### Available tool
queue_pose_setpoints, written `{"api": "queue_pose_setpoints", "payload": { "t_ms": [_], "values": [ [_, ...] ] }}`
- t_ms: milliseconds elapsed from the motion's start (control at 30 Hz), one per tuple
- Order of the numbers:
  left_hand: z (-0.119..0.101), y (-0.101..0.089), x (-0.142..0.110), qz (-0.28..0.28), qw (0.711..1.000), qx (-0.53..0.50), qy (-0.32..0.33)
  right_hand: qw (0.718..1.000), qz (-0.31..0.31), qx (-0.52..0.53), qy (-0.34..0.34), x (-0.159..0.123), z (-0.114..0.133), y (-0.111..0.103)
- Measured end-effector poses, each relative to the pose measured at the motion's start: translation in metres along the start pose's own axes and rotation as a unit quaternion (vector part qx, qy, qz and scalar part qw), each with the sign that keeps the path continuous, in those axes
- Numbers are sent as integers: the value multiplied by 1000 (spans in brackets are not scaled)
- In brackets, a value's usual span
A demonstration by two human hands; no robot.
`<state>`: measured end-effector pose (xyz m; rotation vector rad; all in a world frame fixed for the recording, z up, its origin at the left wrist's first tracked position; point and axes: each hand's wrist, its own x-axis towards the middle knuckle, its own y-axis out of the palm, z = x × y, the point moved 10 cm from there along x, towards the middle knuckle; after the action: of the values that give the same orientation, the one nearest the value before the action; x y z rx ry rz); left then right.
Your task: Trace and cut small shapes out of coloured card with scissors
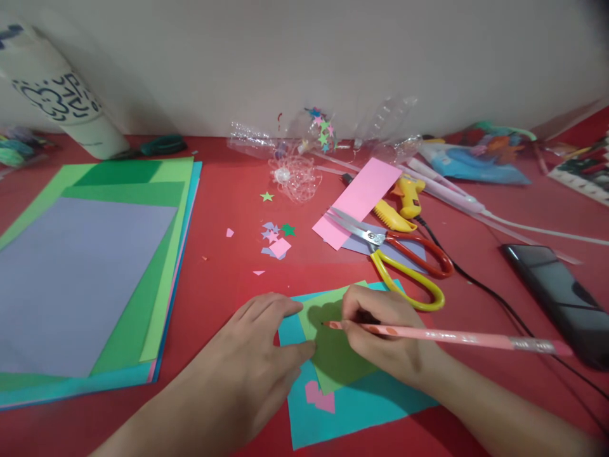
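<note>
My right hand (387, 330) grips a pink pencil (451, 334), its dark tip over a light green sheet of paper (340, 371). My left hand (269, 352) lies with fingers apart, its thumb at the left edge of that sheet. Beneath the green sheet is a turquoise sheet of paper (356, 409), where pink paper scraps (321, 398) rest near the lower left. The shadow of my right hand darkens much of the green paper. Behind that hand, scissors (375, 238) with one red and one yellow handle lie slightly apart across pink paper (366, 193).
Stacked coloured sheets (90, 279) lie at left, below a white bottle (66, 95). Small paper stars (288, 230) and scraps are scattered mid-table. A yellow glue gun (410, 193) with a black cord, a hair-straightener-like pink tool (447, 188) and a phone (556, 298) lie at right.
</note>
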<state>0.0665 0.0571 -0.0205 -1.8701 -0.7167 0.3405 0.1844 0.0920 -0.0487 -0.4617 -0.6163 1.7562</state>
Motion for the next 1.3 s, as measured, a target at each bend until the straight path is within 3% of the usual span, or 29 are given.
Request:
{"api": "queue_pose_setpoints", "payload": {
  "t_ms": [800,1167,1300],
  "values": [
    [0,-2,1,-9,1000,-3,1,1000,11,16,-5,-1,2,1],
    [1,-2,0,-21,1000,-10,1,999,1,-3,-45,2,17,4],
    [1,2,0,0,1000,-10,-4,999,13,9,-49,4,20,9]
  ]
}}
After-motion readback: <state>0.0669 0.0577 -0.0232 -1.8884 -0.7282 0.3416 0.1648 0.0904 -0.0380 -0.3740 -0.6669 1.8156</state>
